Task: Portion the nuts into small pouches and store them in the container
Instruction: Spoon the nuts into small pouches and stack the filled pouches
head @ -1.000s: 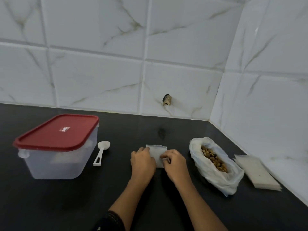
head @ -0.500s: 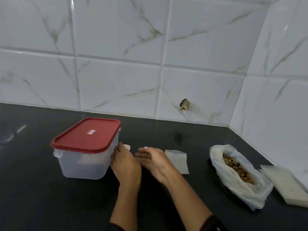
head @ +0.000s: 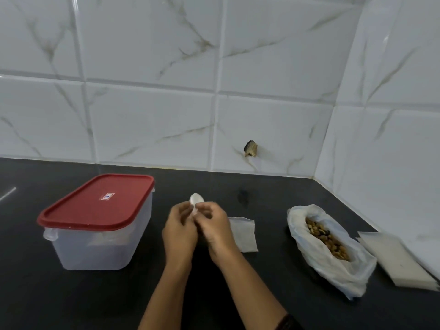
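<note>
The left hand [head: 179, 232] and the right hand [head: 214, 229] are meeting just to the right of the container [head: 100, 248], pressed close together, with the fingertips of both pinching a white spoon [head: 196, 199]. Only its bowl is showing above the fingers; the handle is hiding inside the two grips, so how far each hand is wrapping it is hard to tell. The container is sitting on the black counter [head: 119, 301] with its red lid [head: 95, 201] closed, and something pale is showing dimly through its cloudy wall, too vague to name. Further right of the container, one flat white pouch [head: 245, 234] is lying on the counter, its left edge disappearing behind the right hand. Well to the right of the container, an open plastic bag [head: 338, 275] is lying with nuts [head: 326, 239] showing in its mouth. Beyond the bag, a stack of pouches [head: 397, 260] is running out past the picture's right edge. A dark sleeve [head: 289, 322] is peeking in at the bottom, cut off.
</note>
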Motion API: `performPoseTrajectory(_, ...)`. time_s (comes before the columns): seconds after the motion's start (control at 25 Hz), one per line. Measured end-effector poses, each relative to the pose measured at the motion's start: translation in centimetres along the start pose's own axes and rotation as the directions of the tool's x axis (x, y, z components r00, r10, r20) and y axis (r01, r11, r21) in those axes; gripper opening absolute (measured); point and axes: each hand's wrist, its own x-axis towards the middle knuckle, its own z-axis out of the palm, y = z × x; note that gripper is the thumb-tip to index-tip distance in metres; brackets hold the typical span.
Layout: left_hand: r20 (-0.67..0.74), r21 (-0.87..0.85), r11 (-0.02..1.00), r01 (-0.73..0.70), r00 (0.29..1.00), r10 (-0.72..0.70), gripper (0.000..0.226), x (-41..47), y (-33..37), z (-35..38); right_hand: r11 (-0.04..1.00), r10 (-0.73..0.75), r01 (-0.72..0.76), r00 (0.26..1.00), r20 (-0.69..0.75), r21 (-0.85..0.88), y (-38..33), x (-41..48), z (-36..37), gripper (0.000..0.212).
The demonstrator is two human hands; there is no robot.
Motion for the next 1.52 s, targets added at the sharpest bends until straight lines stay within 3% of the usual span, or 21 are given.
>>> performPoseTrajectory(0.08,0.097,0.014,0.997,-0.078,0.992,0.076,0.026,-0.4,0.4,1.6,0.998,-0.064,0.065,0.995,-0.081,0.016,-0.7,0.4,-2.7,0.020)
performPoseTrajectory(0.16,0.139,0.068,0.991,-0.115,0.985,0.105,0.028,0.1,0.3,3.3,0.991,-0.102,0.088,0.985,-0.138,-0.098,-0.9,0.5,-6.0,0.022)
performPoseTrajectory(0.24,0.152,0.288,0.947,-0.142,0.983,0.101,0.035,1.4,-0.4,5.2,0.948,-0.183,0.122,0.965,-0.189,-0.295,-0.7,0.5,-9.0,0.020)
performPoseTrajectory(0.36,0.259,0.639,0.736,-0.221,0.964,0.065,0.032,2.9,-1.8,7.0,0.794,-0.323,0.179,0.934,-0.153,-0.581,-0.3,1.5,-11.1,0.026)
performPoseTrajectory(0.48,0.321,0.679,0.680,-0.276,0.945,0.063,0.024,3.4,-2.5,7.2,0.631,-0.331,0.140,0.938,-0.101,-0.763,0.0,3.3,-11.7,0.034)
performPoseTrajectory(0.6,0.321,0.675,0.687,-0.270,0.945,0.056,0.017,3.5,-2.9,7.1,0.553,-0.270,0.101,0.961,-0.064,-0.827,0.6,3.9,-11.8,0.033)
performPoseTrajectory(0.8,0.320,0.626,0.746,-0.227,0.947,0.019,0.018,4.1,-2.5,7.0,0.534,-0.219,0.178,0.973,0.068,-0.827,0.7,3.9,-11.4,0.021)
performPoseTrajectory(0.96,0.425,0.342,0.907,-0.246,0.901,0.084,0.023,4.6,-2.5,7.1,0.603,-0.195,0.176,0.978,0.070,-0.778,0.2,3.5,-11.4,0.026)
performPoseTrajectory(1.12,0.523,0.229,0.911,-0.344,0.832,0.183,0.019,4.6,-2.0,6.4,0.671,-0.103,0.137,0.990,0.092,-0.729,-0.3,2.9,-11.4,0.032)
performPoseTrajectory(1.28,0.534,0.166,0.929,-0.331,0.822,0.198,0.010,4.6,-1.5,6.0,0.722,-0.041,0.063,0.998,0.049,-0.689,-0.7,2.9,-11.5,0.038)
performPoseTrajectory(1.36,0.596,0.247,0.911,-0.331,0.793,0.127,0.037,4.5,-1.2,5.8,0.733,-0.035,0.042,0.999,0.024,-0.679,-0.6,2.8,-11.3,0.039)
performPoseTrajectory(1.52,0.689,0.490,0.737,-0.466,0.724,-0.001,0.098,4.5,-0.3,5.4,0.795,-0.032,0.004,0.999,-0.036,-0.606,-0.5,3.0,-11.4,0.037)
